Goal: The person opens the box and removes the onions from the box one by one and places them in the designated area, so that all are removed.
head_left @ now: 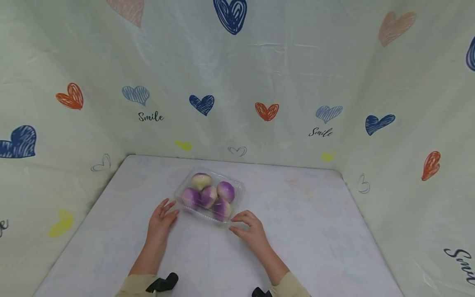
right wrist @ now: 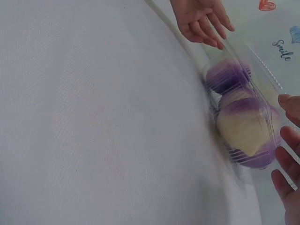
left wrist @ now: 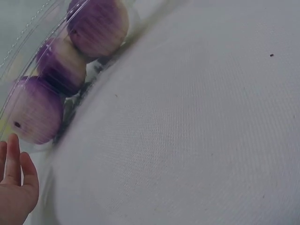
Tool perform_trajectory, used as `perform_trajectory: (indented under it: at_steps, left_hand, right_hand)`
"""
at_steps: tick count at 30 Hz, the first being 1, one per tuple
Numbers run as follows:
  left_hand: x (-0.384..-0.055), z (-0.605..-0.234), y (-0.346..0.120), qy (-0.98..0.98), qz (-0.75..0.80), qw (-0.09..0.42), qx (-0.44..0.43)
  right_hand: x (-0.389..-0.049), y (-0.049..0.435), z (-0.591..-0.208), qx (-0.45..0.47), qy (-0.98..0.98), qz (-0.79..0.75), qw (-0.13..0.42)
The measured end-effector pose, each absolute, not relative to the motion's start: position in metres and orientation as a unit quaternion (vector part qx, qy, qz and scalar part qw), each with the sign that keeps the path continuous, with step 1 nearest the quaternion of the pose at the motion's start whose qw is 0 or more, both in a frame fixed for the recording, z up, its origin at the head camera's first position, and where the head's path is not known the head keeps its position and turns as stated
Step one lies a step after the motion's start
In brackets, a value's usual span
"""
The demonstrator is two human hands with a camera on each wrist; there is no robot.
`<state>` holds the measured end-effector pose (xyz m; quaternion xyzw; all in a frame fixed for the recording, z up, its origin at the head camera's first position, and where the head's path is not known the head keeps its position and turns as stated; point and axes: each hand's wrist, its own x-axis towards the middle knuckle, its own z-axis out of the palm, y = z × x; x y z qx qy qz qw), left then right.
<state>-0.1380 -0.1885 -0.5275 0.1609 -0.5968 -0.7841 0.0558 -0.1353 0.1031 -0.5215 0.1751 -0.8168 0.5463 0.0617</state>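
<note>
A clear plastic clamshell box (head_left: 203, 215) sits on the white table with several purple-and-white turnips (head_left: 209, 196) inside, and its lid appears closed over them. My left hand (head_left: 160, 222) is at the box's left front corner, its fingers extended. In the left wrist view, that hand's fingertips (left wrist: 13, 138) reach the box's end beside one turnip; whether they touch it I cannot tell. At the right front corner, my right hand (head_left: 250, 233) has its fingers loosely bent and spread, thumb apart. Seen from the right wrist, its fingers (right wrist: 286, 157) lie along the box's edge without visibly gripping.
The white-covered table (head_left: 315, 231) extends on both sides of the box. Behind and beside it hangs a pale curtain (head_left: 289, 70) printed with hearts and "Smile". Black wrist mounts (head_left: 163, 283) stick out at the beige sleeves (head_left: 135, 285).
</note>
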Motion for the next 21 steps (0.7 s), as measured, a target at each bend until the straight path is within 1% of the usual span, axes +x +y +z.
perform_trajectory:
  at_steps: [4,12,18,21]
  left_hand:
    - [-0.137,-0.527,-0.186,-0.606,-0.779,0.054,0.151]
    - [-0.125,-0.530,-0.183,-0.647,-0.743,0.032,0.169]
    - [-0.112,-0.528,-0.166,-0.665,-0.725,0.025,0.177]
    - [-0.106,-0.528,-0.155,-0.670,-0.724,0.027,0.163]
  right_hand:
    - [-0.136,0.099,-0.523,0.180,-0.815,0.548,0.059]
    - [-0.137,0.100,-0.522,0.182,-0.826,0.532,0.037]
    - [-0.141,0.104,-0.525,0.217,-0.821,0.526,0.045]
    - [-0.143,0.105,-0.524,0.224,-0.821,0.523,0.042]
